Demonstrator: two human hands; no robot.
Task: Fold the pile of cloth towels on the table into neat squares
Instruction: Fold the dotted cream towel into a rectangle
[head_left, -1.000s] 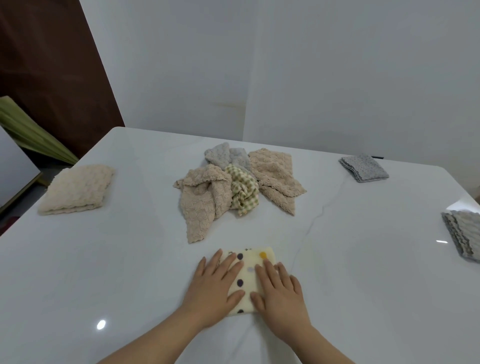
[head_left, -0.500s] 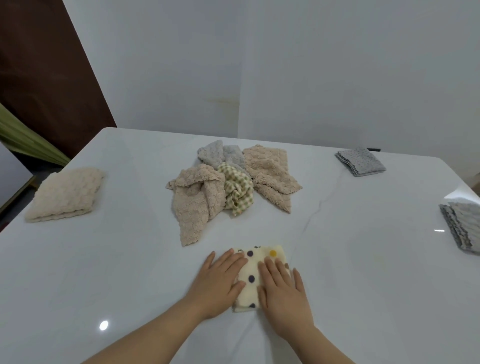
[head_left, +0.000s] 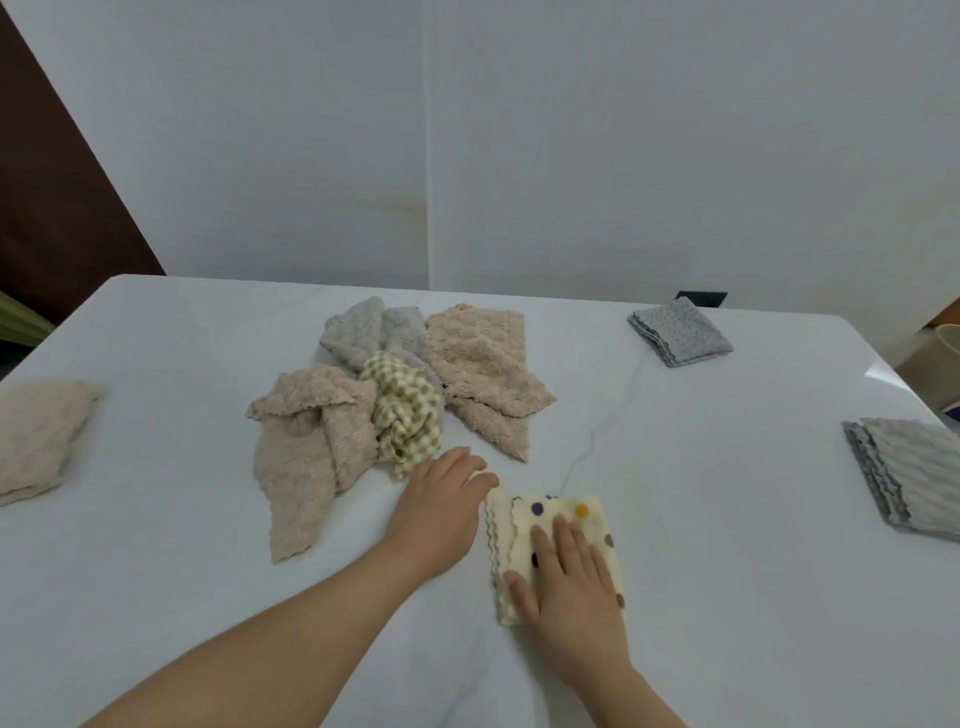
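Fingers straight, a right hand (head_left: 566, 587) presses flat on a polka-dot towel (head_left: 592, 525), already folded square just in front of the pile (head_left: 395, 400) of crumpled towels. The left hand (head_left: 441, 504) lies between towel and pile; its grip cannot be told. With folded stacks (head_left: 680, 332) lying well apart on either side of the pile, the job looks roughly half done.
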